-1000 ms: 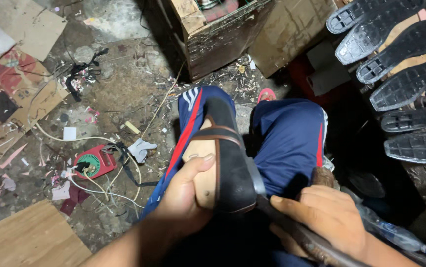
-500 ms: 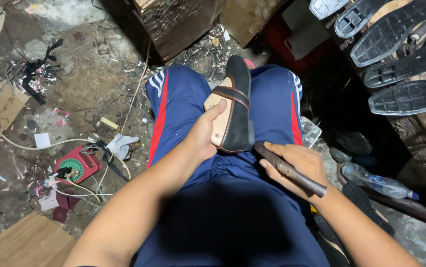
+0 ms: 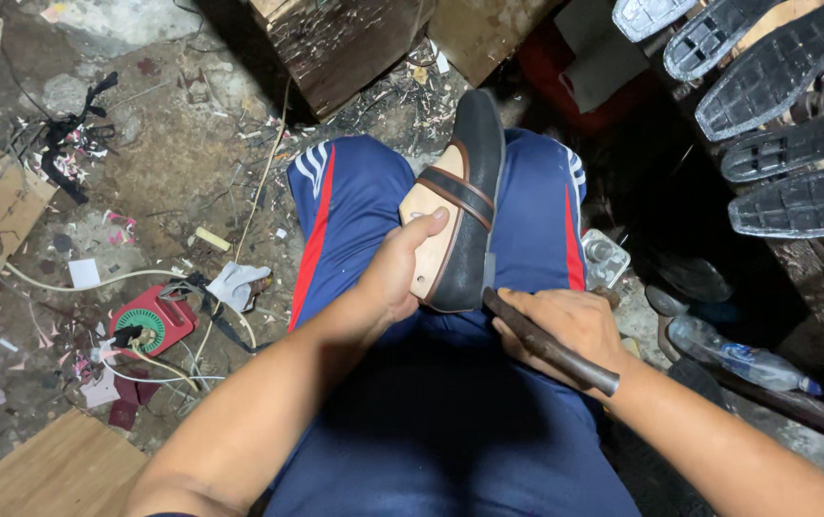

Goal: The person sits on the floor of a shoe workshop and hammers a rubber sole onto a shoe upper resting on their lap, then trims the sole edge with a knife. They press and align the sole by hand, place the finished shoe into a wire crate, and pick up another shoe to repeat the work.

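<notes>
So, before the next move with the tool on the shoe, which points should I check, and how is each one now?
1. Left hand grips the shoe from the side: ok.
2. Shoe rests on the lap, toe pointing away: ok.
3. Right hand is closed around the tool handle: ok.
4. Tool's working end meets the shoe at the heel: cannot tell, the end is hidden behind the shoe.
5. Left thumb lies on the pale insole, apart from the tool: ok.
6. Floor around the legs is free of scraps and cords: not ok.
</notes>
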